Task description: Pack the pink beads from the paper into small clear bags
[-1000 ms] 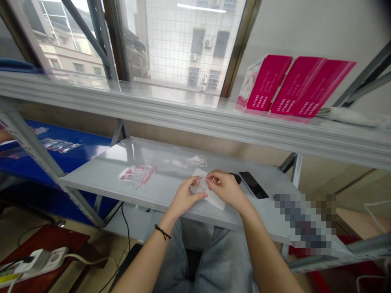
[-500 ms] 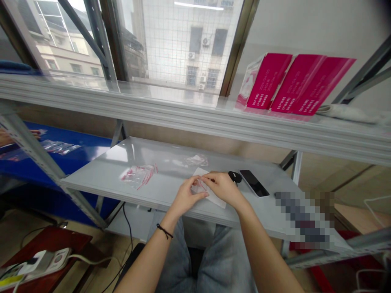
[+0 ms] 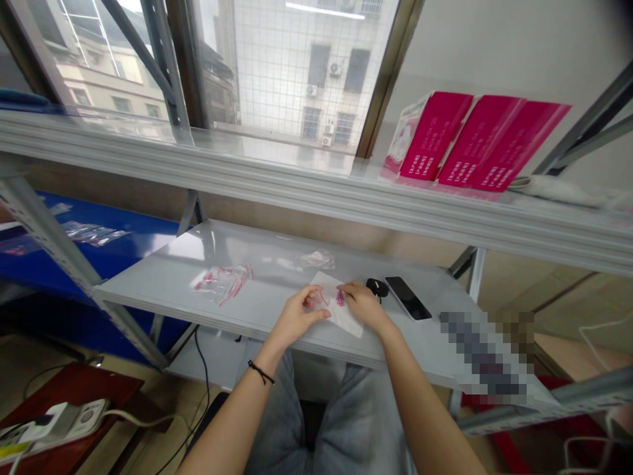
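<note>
The clear plastic bag [image 3: 320,301] could slip off the white card [image 3: 346,323] if the pinch loosens, since its thin film looks slick. The right hand [image 3: 363,307] has its fingers almost closed, pinching the bag's red-marked part; the left hand [image 3: 299,313] is loosely curved — fingertips at the bag, grip unclear. The bag sits between them, with the smartphone [image 3: 408,298] at two o'clock from the right hand.

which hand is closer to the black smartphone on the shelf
Right. The right hand sits just left of the smartphone, not touching it; the left hand is farther off, past the right hand.
</note>
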Demonstrator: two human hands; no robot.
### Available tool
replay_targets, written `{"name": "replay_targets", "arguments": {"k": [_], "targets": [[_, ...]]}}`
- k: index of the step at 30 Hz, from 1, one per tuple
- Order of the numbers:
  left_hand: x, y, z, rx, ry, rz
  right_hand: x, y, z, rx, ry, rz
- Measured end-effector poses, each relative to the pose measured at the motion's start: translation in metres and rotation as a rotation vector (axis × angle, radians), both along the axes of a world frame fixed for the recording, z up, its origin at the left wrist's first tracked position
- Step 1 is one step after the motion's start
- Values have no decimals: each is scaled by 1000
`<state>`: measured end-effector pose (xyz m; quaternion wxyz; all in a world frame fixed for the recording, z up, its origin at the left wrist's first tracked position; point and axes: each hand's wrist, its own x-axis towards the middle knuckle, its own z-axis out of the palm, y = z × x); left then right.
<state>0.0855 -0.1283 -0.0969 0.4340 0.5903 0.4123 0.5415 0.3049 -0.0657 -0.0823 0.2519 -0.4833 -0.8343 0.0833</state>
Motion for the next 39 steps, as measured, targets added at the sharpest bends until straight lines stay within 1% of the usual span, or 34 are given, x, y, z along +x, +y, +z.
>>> {"name": "replay_targets", "arguments": {"k": [3,11,16,21,27,39], "targets": [[-1,1,-2,-17,-20,-22,-1,-2,-4,1,-42,6],[0,0,-3,-13,-32,-28,10,-3,-4,15,-91,-23],[-1,2,-6,-2,-19,-52,14,-1,-5,14,-89,-62],[-2,2,-7,-13,-13,-52,15,-2,-5,-5,-86,-51],[-2,3,-9,-2,5,-60,16,0,-6,-22,-82,-3],[-2,3,-8,-1,-10,-58,16,3,-1,-30,-77,-41]]}}
